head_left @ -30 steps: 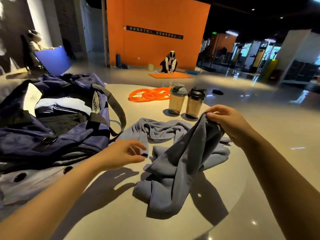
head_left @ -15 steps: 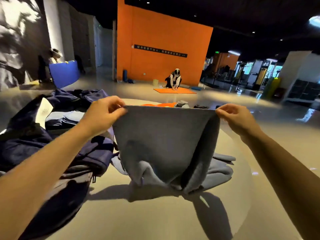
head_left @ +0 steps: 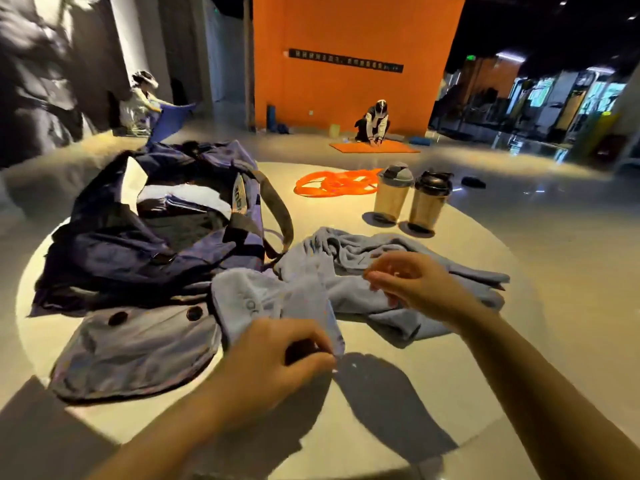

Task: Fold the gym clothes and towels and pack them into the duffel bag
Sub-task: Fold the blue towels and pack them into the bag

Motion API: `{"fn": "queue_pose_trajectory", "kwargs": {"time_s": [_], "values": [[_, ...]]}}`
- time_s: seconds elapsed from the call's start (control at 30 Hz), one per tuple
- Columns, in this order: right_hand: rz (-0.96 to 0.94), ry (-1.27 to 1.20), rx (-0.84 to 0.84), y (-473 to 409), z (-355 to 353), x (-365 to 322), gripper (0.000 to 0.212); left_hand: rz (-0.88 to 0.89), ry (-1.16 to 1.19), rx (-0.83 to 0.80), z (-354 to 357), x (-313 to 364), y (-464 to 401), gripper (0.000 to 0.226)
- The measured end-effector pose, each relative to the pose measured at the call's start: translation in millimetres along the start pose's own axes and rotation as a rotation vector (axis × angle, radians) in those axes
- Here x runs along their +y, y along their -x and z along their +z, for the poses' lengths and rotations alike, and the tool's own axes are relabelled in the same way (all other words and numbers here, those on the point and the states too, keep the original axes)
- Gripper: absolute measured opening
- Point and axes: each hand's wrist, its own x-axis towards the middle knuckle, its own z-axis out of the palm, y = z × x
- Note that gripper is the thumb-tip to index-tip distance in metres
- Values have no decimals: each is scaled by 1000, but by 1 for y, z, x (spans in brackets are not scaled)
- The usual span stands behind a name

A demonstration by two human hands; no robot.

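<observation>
Towel (head_left: pixel 363 271) lowered onto table, left hand (head_left: pixel 277 358) pinching corner

At frame centre the towel (head_left: pixel 374 268) is soft, matt blue-grey terry. The duffel bag (head_left: pixel 145 247), upper left, is navy woven fabric. The round bench (head_left: pixel 433 393) is smooth and faintly glossy; the shaker bottles (head_left: pixel 393 194) are translucent plastic.

— Where is the duffel bag (head_left: pixel 166 237) sitting?
— On the round table (head_left: pixel 450 393), at the left, with folded clothes (head_left: pixel 180 199) lying in it.
— And the towel (head_left: pixel 363 278)?
— Lying right of the bag, in front of two shaker bottles (head_left: pixel 412 199); resistance bands (head_left: pixel 332 183) are lying behind-left of those.
</observation>
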Motion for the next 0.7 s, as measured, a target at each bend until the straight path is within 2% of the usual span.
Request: {"fn": "queue_pose_trajectory", "kwargs": {"time_s": [0.07,0.13,0.27,0.33,0.43,0.5,0.57,0.6,0.7], "values": [[16,-53,-51,25,29,11,4,-55,44,-24,32,-13,25,19],[-9,-80,-77,44,55,22,8,-37,-13,-7,52,-19,42,28],[-69,-68,-95,63,82,33,17,-8,28,-41,54,-17,60,40],[-103,-30,-144,67,88,33,23,-8,26,-32,49,-19,66,37],[-165,138,-187,74,96,35,15,3,-62,131,33,-25,70,22],[-138,243,-177,83,95,35,32,-26,-92,148,19,-33,69,18],[-61,335,-159,94,86,35,70,-51,-168,62,7,-44,67,22],[-26,369,-179,101,82,35,82,-54,-233,11,3,-51,65,26],[29,451,-279,118,71,28,91,-103,-319,-110,-3,-67,55,42]]}}
